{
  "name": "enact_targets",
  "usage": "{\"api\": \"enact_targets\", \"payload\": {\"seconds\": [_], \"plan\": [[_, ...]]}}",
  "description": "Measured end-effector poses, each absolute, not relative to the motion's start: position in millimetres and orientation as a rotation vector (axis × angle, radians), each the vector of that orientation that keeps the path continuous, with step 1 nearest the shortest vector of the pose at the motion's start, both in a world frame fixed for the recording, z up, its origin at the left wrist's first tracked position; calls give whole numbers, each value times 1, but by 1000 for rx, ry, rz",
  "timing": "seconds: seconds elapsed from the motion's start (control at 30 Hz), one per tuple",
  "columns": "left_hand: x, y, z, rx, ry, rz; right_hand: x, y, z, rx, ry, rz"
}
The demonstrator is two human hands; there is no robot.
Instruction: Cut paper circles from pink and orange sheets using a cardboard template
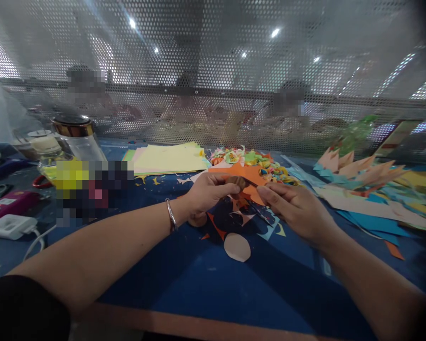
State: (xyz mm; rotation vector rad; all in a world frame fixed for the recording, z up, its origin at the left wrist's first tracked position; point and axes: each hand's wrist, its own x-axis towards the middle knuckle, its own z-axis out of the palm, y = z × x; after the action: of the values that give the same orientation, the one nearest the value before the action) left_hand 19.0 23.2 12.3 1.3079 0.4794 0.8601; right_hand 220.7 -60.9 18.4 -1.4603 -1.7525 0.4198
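My left hand [209, 192], with a silver bangle at the wrist, pinches a small brown rounded piece [236, 182] between thumb and fingers. The fingers of my right hand [293, 203] are closed on a thin dark stick-like thing [251, 182] that reaches toward the brown piece; its exact kind is not clear. Orange paper [255, 171] lies just behind both hands. Below them, a pale paper disc [237, 247] rests on the blue table [184, 279]. Another round brownish piece [198, 219] is partly hidden under my left wrist.
Paper scraps [270, 227] lie around the hands. Behind are a stack of coloured sheets [170, 158] and a heap of small paper pieces [266, 166]. Folded paper points [358, 170] stand right. A lidded jar [81, 142] and white charger [12, 226] are left. A perforated panel [213, 61] closes the back.
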Motion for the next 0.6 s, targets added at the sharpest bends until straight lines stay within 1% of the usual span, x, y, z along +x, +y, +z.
{"api": "enact_targets", "payload": {"seconds": [0.13, 0.33, 0.47, 0.6], "plan": [[18, 24, 14, 1356, 498, 851, 223, -61, 15, -1450, -1733, 440], [17, 24, 12, 1385, 544, 839, 222, -57, 10, -1410, -1563, 549], [18, 20, 8, 1451, 497, 714, 217, -58, 10, -1378, -1471, 645], [18, 15, 5, 1454, 450, 600, 215, -61, 9, -1379, -1498, 728]]}}
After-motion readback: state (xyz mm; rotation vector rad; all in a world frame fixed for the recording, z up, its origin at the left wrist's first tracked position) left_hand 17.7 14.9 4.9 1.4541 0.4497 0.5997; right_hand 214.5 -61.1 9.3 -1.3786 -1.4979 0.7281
